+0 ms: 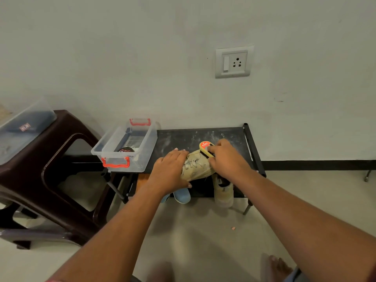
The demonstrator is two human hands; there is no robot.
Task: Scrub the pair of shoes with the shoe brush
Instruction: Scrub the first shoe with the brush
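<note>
Second shoe [223,192] sits below the rack [183,139] top, nearest you. Left hand [171,169] fingers clamp the shoe [197,165] on top. Right hand [227,157] fingers wrap the brush [205,147] at the toe. Keep it pinned and use short, firm strokes.

Dim, soft light; blurred, warped edges

A home corner, shown by a shoe rack [203,137], plastic stool [67,127] and wall socket [234,62].
</note>
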